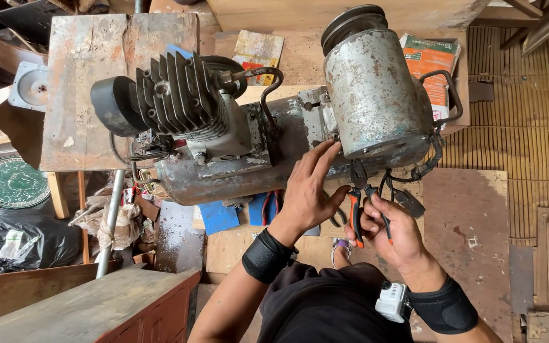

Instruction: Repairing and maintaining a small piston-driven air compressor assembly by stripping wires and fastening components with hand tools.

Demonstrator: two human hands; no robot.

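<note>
Orange-handled pliers [365, 206] — one pair — in right hand [392, 232]; left hand [306, 187] on one compressor [268, 121].

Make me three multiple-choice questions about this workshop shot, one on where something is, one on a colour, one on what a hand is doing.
1. Where is the left hand?
A. flat on the compressor tank, beside the electric motor
B. on the wooden cabinet
C. on the black bag

2. What colour are the handles of the pliers?
A. blue
B. orange and black
C. green

3. What is the right hand doing?
A. hanging empty
B. holding a hammer
C. gripping the pliers

Answers: 1 A, its spread fingers lie on the tank by the motor's base. 2 B, both handles show orange with black. 3 C, its fingers wrap the handles, nose pointing up under the motor.
</note>
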